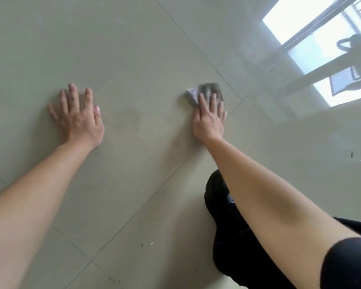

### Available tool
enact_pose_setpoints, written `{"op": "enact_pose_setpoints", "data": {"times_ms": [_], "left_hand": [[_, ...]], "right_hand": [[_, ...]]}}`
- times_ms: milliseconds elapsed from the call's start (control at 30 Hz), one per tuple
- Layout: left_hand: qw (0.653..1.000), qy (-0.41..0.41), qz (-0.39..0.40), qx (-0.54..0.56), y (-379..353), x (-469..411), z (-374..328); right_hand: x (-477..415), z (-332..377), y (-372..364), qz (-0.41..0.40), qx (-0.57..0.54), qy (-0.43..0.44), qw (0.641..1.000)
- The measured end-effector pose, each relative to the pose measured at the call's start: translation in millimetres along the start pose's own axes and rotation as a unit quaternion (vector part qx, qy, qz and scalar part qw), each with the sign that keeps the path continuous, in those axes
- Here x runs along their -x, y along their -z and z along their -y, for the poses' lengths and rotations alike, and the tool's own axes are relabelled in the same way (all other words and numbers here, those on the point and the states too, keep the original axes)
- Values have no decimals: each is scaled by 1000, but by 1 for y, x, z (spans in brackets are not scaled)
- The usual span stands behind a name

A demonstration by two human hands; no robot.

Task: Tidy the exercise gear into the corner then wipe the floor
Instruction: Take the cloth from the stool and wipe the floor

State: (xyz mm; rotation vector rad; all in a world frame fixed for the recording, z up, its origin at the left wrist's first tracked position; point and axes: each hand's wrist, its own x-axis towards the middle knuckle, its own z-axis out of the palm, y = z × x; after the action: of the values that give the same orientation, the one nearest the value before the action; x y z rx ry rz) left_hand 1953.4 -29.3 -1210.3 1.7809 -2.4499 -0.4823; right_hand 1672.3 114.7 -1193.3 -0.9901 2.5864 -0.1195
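A small grey cloth (198,91) lies on the pale tiled floor (133,59), blurred at its far edge. My right hand (209,117) presses flat on the cloth's near part with straight fingers. My left hand (78,116) rests flat on the bare floor to the left, fingers spread, holding nothing. No exercise gear is in view.
My knee in dark trousers (229,222) is on the floor at the lower right. A bright window reflection (313,44) shines on the tiles at the upper right. Small specks of dirt (146,244) lie on the near tiles.
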Motion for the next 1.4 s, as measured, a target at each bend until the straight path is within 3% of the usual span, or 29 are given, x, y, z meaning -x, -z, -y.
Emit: {"op": "enact_pose_setpoints", "data": {"times_ms": [67,100,167,233,333,400,500,567,633,733,800,867,933,1000,1133,1233,1300,1400], "left_hand": [[1000,-4,5,-1,1,1,4],[1000,-7,6,0,2,2,6],[1000,-11,4,4,5,2,9],[1000,-10,-5,4,7,1,13],[1000,15,-21,-7,9,-3,21],[999,35,-27,-15,10,-10,29],[998,56,-33,-17,14,-18,37],[997,71,-33,-10,16,-22,39],[997,70,-32,-10,16,-24,42],[998,49,-28,-26,17,-25,47],[998,47,-31,-30,19,-26,48],[997,48,-46,-30,22,-27,48],[996,42,-69,-31,24,-30,47],[994,39,-92,-32,25,-33,48],[988,83,-124,-31,26,-40,52],[989,116,-92,-27,26,-48,56],[990,121,-72,-29,27,-55,57],[990,125,-46,-35,32,-70,56]], "right_hand": [[-35,-26,22,-9,-43,-182,982],[-46,-32,29,-8,-60,-231,971],[-56,-22,32,-2,-77,-250,965],[-50,9,18,-5,-48,-166,985],[-23,72,-12,4,2,50,999],[-5,111,-26,41,2,180,983],[-1,138,-27,102,41,368,923],[-28,130,-19,99,59,421,900],[-67,110,-5,53,56,353,932],[-119,73,25,-9,7,67,998],[-134,69,37,-6,-21,-84,996],[-130,95,30,-5,-14,-119,993],[-112,139,11,-8,7,-22,1000],[-86,185,-12,23,32,153,987],[-51,237,-32,107,108,430,890],[-82,228,-20,103,148,524,833],[-124,209,-5,68,138,460,874],[-182,168,24,-2,82,192,978]]}}
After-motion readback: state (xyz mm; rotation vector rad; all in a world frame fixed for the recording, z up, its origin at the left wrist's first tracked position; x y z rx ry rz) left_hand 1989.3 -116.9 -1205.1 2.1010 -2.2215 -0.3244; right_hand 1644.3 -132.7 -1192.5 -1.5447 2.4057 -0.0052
